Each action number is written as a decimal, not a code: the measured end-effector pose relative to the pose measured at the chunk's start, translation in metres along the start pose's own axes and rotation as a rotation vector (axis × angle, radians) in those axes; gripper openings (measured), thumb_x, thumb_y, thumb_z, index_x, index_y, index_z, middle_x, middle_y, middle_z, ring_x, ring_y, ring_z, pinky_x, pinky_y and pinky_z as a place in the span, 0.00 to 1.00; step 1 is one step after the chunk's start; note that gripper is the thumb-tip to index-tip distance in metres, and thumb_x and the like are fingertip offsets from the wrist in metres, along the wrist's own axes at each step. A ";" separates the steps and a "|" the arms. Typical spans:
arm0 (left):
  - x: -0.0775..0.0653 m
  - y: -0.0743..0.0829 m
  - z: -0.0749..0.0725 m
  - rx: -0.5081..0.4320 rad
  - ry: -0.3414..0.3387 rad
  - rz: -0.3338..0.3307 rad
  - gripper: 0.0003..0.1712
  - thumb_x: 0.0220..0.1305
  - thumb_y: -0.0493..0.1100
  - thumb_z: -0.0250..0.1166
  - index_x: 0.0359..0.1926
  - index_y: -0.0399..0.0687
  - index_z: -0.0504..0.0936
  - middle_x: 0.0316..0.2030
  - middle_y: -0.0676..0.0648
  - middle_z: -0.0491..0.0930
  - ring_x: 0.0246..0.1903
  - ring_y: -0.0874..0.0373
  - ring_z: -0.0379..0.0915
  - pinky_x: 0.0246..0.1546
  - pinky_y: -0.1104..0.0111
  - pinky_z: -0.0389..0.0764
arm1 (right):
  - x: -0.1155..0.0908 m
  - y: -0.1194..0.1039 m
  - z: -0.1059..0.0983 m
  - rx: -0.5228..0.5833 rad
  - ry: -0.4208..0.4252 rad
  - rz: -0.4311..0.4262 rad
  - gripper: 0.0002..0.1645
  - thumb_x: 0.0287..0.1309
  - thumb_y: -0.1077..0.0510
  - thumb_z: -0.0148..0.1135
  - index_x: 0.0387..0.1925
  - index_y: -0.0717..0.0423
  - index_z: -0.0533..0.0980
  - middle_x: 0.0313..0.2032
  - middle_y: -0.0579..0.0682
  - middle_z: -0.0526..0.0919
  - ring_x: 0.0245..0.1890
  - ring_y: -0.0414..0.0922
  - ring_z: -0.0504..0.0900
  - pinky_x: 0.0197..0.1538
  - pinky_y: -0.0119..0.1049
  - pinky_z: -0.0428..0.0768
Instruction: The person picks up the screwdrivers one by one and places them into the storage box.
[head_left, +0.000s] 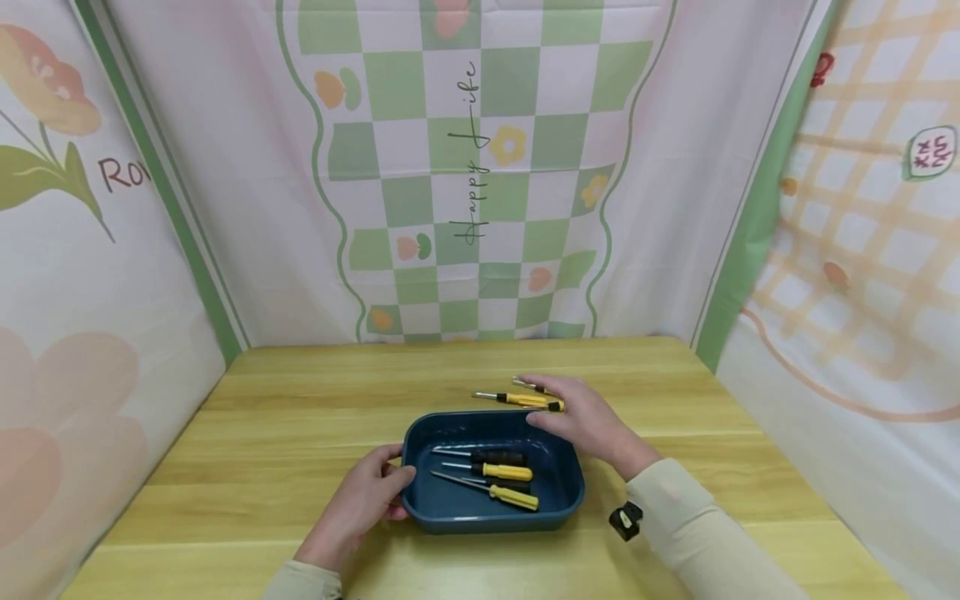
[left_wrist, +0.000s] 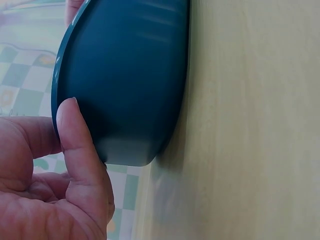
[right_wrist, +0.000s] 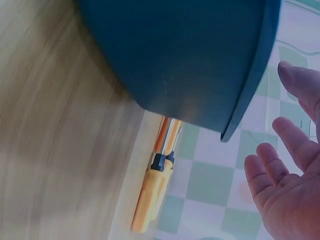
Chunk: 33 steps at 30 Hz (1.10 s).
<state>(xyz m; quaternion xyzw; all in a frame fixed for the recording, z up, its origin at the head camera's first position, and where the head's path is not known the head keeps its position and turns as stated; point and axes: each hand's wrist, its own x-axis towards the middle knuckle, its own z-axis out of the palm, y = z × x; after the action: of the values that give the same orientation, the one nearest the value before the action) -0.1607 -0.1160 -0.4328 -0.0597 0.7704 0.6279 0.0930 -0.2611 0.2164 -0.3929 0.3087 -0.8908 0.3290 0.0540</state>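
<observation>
Our right hand [head_left: 581,417] hovers by the far right corner of the blue tray [head_left: 491,525] in the head view, fingers apart, next to the loose screwdrivers [head_left: 516,398] lying on the table [head_left: 225,467] just beyond it. Our left hand [head_left: 366,492] pinches the tray's left end, and four tray screwdrivers [head_left: 513,498] lie inside. Biggest worry, we'd say: a careless brush could roll a loose one away, or our wrist could bump the wall and shove everything sideways.

Left wrist view: thumb and fingers are clamped on the rim at that end only, so a hard tug would probably pivot or tip the tray and slide the tools around.

Right wrist view: nothing's in our spread fingers. Yellow handles sit bunched past the wall, so rushing a grab might snag two or jab us with a tip.
</observation>
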 end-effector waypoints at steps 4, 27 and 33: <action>0.000 0.000 0.000 -0.008 -0.003 0.009 0.29 0.75 0.41 0.61 0.72 0.35 0.69 0.43 0.40 0.73 0.29 0.54 0.77 0.27 0.67 0.86 | 0.000 0.002 -0.003 -0.015 0.021 0.016 0.34 0.66 0.56 0.71 0.72 0.52 0.73 0.69 0.52 0.77 0.69 0.57 0.76 0.68 0.61 0.75; 0.000 -0.003 0.000 -0.057 0.033 0.014 0.28 0.74 0.39 0.63 0.71 0.36 0.71 0.42 0.41 0.74 0.27 0.54 0.76 0.24 0.69 0.84 | 0.000 0.035 -0.017 -0.059 0.066 0.130 0.33 0.68 0.55 0.69 0.72 0.54 0.73 0.70 0.57 0.75 0.70 0.62 0.73 0.66 0.65 0.75; -0.001 -0.001 0.000 -0.059 0.018 0.004 0.29 0.74 0.40 0.63 0.71 0.35 0.70 0.42 0.41 0.73 0.28 0.55 0.76 0.25 0.69 0.84 | 0.001 0.044 -0.018 -0.043 0.049 0.153 0.33 0.68 0.56 0.69 0.72 0.54 0.72 0.70 0.57 0.75 0.71 0.62 0.72 0.68 0.64 0.73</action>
<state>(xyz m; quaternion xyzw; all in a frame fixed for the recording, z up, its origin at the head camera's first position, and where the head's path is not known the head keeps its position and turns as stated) -0.1599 -0.1159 -0.4342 -0.0664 0.7524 0.6501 0.0831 -0.2893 0.2534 -0.4025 0.2303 -0.9172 0.3203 0.0569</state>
